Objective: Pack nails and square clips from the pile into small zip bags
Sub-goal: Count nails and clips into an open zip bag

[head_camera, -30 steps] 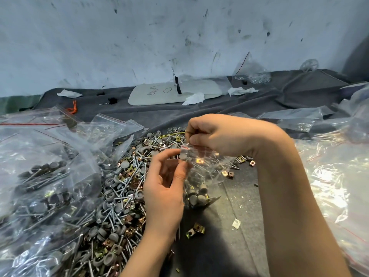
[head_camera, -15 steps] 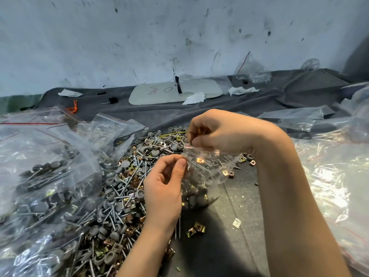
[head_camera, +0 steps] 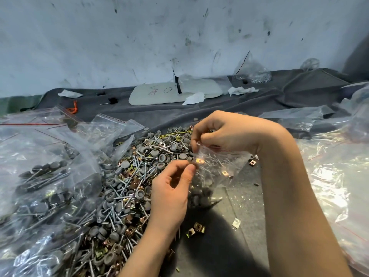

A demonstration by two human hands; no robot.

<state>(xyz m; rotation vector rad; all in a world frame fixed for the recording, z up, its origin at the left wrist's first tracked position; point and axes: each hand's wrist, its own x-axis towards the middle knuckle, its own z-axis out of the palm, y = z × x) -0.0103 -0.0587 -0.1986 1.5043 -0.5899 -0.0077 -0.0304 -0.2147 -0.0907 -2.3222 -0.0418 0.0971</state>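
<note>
Right hand (head_camera: 229,132): raised over the far edge of the pile (head_camera: 135,176), fingers curled, pinching the top edge of the small zip bag (head_camera: 217,168).
Left hand (head_camera: 171,188): lower and nearer, with thumb and forefinger pressed together on the bag's left edge. Whether a small part also sits between the pads cannot be told.
Zip bag: hangs between the two hands, just right of the pile and above the grey cloth (head_camera: 229,256). Grey-capped nails sag in its bottom and a few clips glint higher up.
Pile: loose nails (head_camera: 111,214) and square clips (head_camera: 137,179) mixed, left of the hands. Filled bags (head_camera: 40,186) are heaped further left.
Strays: two loose clips (head_camera: 196,229) and a white scrap (head_camera: 236,223) lie on the cloth below the bag.
Step, as judged: working the bag's mouth, either closing it or holding it for another piece. Whether the seal is shut is not visible.
Risk, spill: the weight sits low and the grip is only fingertips on thin film. A slip at either pinch would likely tip the mouth and shed parts.
Risk, puncture: the nail points press against the plastic, so squeezing or tugging could pierce it.
Risk, bad seal: a clip or shank caught in the strip would leave it gaping.
Risk, miscount: the strays are easily forgotten.
</note>
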